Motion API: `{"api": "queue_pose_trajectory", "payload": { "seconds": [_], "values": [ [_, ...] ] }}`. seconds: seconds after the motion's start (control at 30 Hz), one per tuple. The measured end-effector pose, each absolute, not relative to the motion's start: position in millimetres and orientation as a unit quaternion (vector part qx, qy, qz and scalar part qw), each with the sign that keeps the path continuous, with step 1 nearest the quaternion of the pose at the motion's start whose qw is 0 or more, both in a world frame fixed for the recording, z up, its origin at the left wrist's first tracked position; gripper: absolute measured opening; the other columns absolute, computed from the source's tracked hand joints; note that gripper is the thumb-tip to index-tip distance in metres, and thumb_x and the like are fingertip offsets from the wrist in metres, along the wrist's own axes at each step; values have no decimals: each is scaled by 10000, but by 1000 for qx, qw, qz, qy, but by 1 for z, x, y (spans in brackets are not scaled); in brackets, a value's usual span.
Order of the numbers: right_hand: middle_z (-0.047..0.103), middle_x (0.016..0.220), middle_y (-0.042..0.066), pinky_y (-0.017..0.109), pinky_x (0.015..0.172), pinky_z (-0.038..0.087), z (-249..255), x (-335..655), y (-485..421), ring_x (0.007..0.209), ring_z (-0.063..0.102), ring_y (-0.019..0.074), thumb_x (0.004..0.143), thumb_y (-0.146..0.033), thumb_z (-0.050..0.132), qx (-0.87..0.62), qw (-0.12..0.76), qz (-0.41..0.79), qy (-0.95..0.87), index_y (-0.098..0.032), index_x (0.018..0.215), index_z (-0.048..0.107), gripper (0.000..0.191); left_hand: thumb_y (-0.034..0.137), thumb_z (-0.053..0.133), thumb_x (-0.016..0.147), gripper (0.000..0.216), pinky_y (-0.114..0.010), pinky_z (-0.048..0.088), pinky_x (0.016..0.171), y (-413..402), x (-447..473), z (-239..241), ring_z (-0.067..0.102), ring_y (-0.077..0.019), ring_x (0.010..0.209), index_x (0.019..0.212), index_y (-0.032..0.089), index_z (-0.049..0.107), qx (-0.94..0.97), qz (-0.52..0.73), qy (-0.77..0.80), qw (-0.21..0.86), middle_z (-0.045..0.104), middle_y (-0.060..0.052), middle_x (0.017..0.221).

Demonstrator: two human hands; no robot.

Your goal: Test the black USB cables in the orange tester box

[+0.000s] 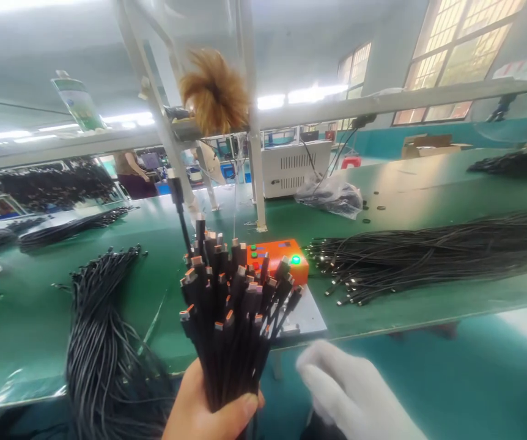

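A long green workbench (396,183) stretches across a factory floor, its surface crowded with cable stock. A thick bundle of black cables (103,342) spills over the near edge at left, while a long sheaf of black cables (428,256) lies fanned across the right side, connector ends pointing toward an orange test box (284,256) with a lit green lamp, seated on a pale plate (307,315). Farther back rest a white ventilated cabinet (295,168), a clear plastic bag (332,195), a cardboard box (428,145), more cable piles (71,226) and white frame posts (258,183).
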State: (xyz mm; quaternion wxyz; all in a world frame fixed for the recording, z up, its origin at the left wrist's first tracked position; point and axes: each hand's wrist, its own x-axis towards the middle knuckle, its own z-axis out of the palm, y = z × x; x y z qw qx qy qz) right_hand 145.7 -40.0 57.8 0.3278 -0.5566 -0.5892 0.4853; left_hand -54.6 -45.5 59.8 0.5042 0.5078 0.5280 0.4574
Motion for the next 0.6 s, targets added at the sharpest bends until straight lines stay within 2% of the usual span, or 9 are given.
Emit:
{"api": "queue_pose_trajectory", "payload": {
  "seconds": [0.07,0.13,0.23,0.33,0.47,0.6],
  "values": [
    [631,696,-3,272,627,428,68,128,-37,670,563,173,804,-363,546,-467,368,548,-588,-228,766,604,152,309,736,581,215,-251,429,532,-46,-51,64,602,-186,571,735,172,674,499,464,537,496,711,-13,598],
    [661,780,11,274,672,454,68,111,-32,740,591,181,762,-277,599,-388,401,620,-551,-203,865,631,131,250,733,563,198,-264,472,591,-47,-46,70,637,-210,641,742,183,682,498,476,541,483,724,-5,653],
    [648,724,3,268,633,461,58,96,-25,692,598,170,726,-194,605,-336,419,665,-519,-179,820,618,96,207,702,556,241,-292,513,676,-48,-41,78,670,-254,752,796,190,702,500,479,533,485,748,-10,747],
    [622,632,1,257,582,451,55,94,-22,644,593,170,708,-159,546,-383,412,602,-566,-176,697,588,46,199,680,531,257,-295,516,639,-47,-40,79,661,-254,710,784,177,717,498,484,547,468,747,-13,708],
    [673,693,44,284,624,465,58,93,-26,676,617,203,687,-156,513,-495,388,455,-630,-183,735,620,121,201,679,520,202,-265,488,603,-45,-39,72,633,-218,653,720,180,695,486,506,567,432,713,11,636],
    [654,679,42,294,638,447,46,94,-31,653,597,201,703,-166,481,-538,398,422,-612,-206,709,576,103,225,668,566,232,-271,462,589,-45,-43,64,616,-209,631,793,175,679,505,491,570,423,691,9,637]
  ]
}}
